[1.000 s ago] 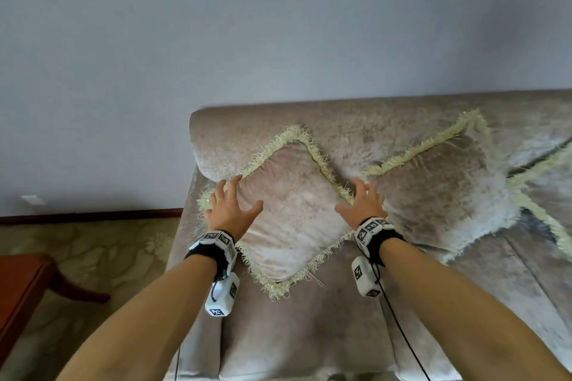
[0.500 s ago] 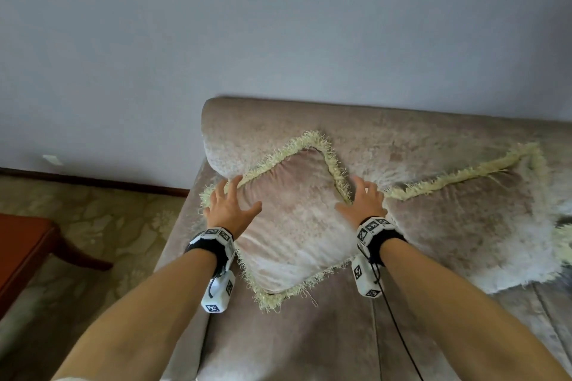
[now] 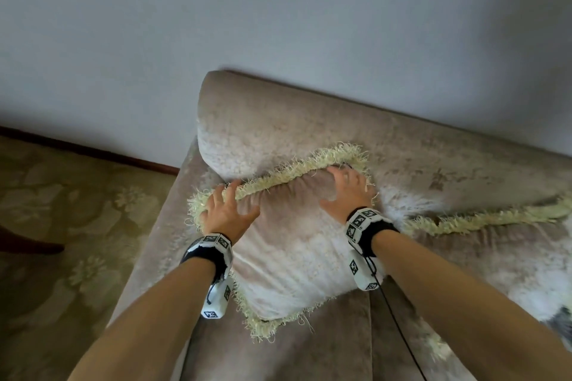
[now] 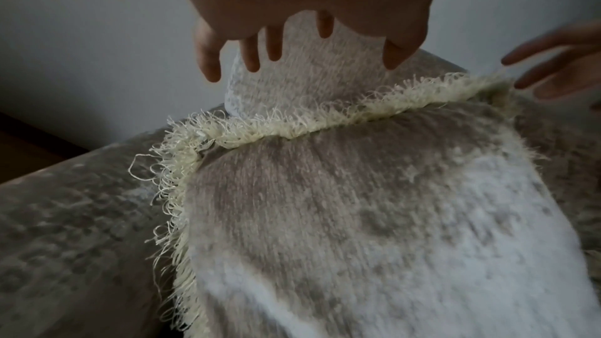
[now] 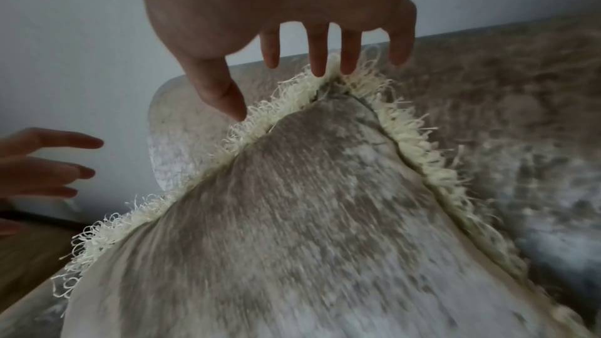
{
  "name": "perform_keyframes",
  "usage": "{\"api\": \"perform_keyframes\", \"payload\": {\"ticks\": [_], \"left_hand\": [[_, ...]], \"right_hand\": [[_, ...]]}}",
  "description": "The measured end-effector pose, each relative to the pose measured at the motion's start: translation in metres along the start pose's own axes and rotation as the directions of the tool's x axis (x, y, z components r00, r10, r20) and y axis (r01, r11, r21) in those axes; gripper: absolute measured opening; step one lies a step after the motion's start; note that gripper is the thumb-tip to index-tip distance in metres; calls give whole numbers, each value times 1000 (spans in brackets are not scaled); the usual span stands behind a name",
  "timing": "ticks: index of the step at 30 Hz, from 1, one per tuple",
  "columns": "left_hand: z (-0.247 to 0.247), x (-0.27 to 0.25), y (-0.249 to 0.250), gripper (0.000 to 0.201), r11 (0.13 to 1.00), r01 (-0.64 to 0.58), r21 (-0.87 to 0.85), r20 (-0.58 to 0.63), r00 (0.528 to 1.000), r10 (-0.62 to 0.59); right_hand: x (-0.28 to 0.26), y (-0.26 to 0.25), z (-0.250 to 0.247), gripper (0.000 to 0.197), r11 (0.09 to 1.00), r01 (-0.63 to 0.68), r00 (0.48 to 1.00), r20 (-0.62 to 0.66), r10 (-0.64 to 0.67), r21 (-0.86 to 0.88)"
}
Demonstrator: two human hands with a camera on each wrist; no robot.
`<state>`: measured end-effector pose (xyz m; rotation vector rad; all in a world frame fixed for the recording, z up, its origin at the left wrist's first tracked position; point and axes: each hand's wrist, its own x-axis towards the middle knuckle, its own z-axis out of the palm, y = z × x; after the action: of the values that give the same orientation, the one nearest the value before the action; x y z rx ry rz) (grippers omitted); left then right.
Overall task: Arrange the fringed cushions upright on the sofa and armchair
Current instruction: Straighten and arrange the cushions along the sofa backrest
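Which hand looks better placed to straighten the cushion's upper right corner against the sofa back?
The right hand, probably: its fingers already reach that corner of the cushion, while the left hand sits at the left corner near the sofa arm.

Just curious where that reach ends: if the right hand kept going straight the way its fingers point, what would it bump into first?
Probably the cushion's fringe, just past the right hand, then the sofa back; depth is unclear.

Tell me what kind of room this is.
Probably a home living room: a velvety beige sofa stands against a plain wall, fringed cushions lean on its backrest, and a floral-patterned carpet covers the floor.
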<state>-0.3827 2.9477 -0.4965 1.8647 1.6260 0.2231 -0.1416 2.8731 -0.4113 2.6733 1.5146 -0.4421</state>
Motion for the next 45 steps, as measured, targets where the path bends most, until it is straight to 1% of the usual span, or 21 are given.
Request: {"api": "perform_keyframes", "payload": {"ticks": [2, 4, 7, 10, 12, 16, 19, 21, 23, 26, 27, 29, 32, 36, 39, 42, 44, 45], "left_hand": [[7, 15, -8, 80, 1000, -9, 25, 29, 1000, 8], [13, 31, -14, 84, 999, -14, 53, 66, 998, 10], [18, 53, -17, 88, 995, -24, 94, 129, 992, 11], [25, 69, -19, 93, 994, -36, 100, 165, 986, 19], [30, 77, -22, 95, 992, -31, 123, 200, 980, 6], [39, 83, -29, 96, 986, 7, 167, 301, 952, -57], [45, 79, -31, 100, 973, 4, 231, 359, 929, -89], [46, 75, -30, 101, 960, -34, 279, 372, 925, -76], [45, 71, -28, 101, 934, -97, 343, 385, 922, -46], [43, 67, -25, 98, 878, -225, 423, 408, 912, 37], [44, 65, -22, 98, 867, -255, 428, 412, 909, 64], [47, 58, -17, 101, 871, -279, 404, 424, 901, 92], [54, 46, -12, 102, 885, -272, 378, 443, 892, 85], [58, 34, -6, 106, 883, -284, 373, 456, 885, 92], [60, 27, 2, 97, 871, -317, 377, 416, 897, 146], [63, 17, 12, 88, 865, -347, 362, 416, 891, 184], [68, 8, 17, 86, 861, -355, 366, 427, 886, 183], [70, 4, 21, 89, 856, -354, 377, 431, 885, 176]], "right_hand": [[16, -10, 5, 72, 992, 48, 999, -3, -48, -118], [30, -19, 8, 69, 975, 100, 995, 23, -97, -199], [48, -25, 12, 69, 947, 172, 984, 87, -154, -270], [63, -27, 14, 69, 918, 221, 974, 127, -189, -330], [71, -26, 16, 69, 899, 241, 968, 154, -197, -365], [77, -24, 21, 76, 893, 226, 965, 214, -151, -389], [75, -24, 29, 84, 881, 228, 956, 269, -121, -415], [71, -21, 34, 88, 875, 223, 950, 298, -96, -430], [68, -15, 39, 90, 862, 219, 948, 308, -78, -457], [66, -3, 39, 96, 820, 236, 943, 327, -64, -521], [65, 1, 38, 98, 807, 244, 938, 341, -56, -538], [63, 11, 35, 99, 787, 255, 932, 361, -44, -562], [56, 23, 32, 98, 767, 277, 924, 379, -48, -579], [46, 36, 30, 95, 735, 342, 901, 426, -81, -585], [38, 44, 31, 100, 742, 349, 894, 441, -81, -572], [28, 57, 31, 103, 752, 365, 892, 439, -112, -549], [19, 68, 32, 102, 768, 369, 892, 432, -134, -523], [13, 74, 34, 101, 781, 367, 892, 428, -143, -505]]}}
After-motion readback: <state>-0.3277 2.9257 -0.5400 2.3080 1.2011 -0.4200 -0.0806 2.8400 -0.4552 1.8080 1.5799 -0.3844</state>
